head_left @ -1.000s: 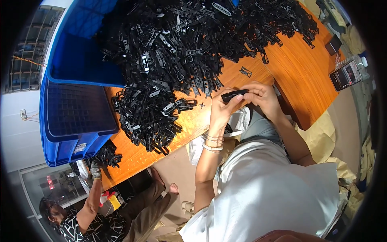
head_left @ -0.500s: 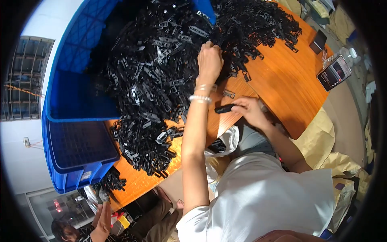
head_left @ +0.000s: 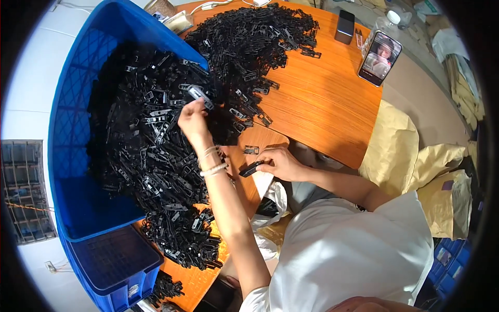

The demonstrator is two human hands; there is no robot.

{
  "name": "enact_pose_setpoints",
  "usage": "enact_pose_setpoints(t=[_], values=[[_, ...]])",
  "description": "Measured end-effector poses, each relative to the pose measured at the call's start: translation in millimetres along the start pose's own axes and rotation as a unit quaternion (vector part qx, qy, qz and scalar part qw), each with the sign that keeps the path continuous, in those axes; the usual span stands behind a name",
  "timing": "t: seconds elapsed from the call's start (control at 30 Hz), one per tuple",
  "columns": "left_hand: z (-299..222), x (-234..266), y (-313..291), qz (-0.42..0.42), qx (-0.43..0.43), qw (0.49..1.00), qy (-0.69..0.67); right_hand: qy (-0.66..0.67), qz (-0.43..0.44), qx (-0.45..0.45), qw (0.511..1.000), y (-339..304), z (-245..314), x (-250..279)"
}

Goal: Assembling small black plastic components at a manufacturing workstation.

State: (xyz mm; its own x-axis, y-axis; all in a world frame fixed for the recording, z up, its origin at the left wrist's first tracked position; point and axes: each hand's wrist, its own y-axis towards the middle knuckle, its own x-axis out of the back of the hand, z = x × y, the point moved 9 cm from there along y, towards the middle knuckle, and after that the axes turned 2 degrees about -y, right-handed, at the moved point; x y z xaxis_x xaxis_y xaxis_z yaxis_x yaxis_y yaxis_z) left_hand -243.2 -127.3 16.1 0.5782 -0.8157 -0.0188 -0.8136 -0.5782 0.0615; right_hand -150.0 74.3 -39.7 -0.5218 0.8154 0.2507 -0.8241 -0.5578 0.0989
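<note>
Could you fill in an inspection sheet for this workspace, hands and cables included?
Surface: orange wood-grain table, partly covered.
Job's things: a large pile of small black parts, in and beside a blue bin; one loose part lies near the right hand.
Clutter: lit phone, clear bottle, dark box.
Hands: right holds a black piece; left is at a blurred grey part, grip unclear.
Cables: white cable at the far edge; orange cord by the window.
Surroundings: barred window at left; crumpled tan paper at right.

Workshop: loose black parts (head_left: 244, 47) heaped across wooden table (head_left: 317, 99), blue crates (head_left: 93, 213).
</note>
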Motion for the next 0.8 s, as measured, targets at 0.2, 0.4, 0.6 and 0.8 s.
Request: enact_pose_setpoints(t=[0.2,0.4,0.6,0.8], values=[[-13,26,-53,0.079,0.079,0.922,-0.37,0.015,-0.006,-0.018,1.0,-1,-6,-1],[-20,63,-96,0.056,0.1,0.946,-0.305,0.005,-0.002,-0.034,0.999,-1,-8,-6],[-10,75,-142,0.047,0.095,0.957,-0.27,0.208,0.016,-0.086,0.974,-3,-20,-13],[7,72,-185,0.047,0.117,0.942,-0.312,0.35,0.137,-0.142,0.916,-9,-1,-26]])
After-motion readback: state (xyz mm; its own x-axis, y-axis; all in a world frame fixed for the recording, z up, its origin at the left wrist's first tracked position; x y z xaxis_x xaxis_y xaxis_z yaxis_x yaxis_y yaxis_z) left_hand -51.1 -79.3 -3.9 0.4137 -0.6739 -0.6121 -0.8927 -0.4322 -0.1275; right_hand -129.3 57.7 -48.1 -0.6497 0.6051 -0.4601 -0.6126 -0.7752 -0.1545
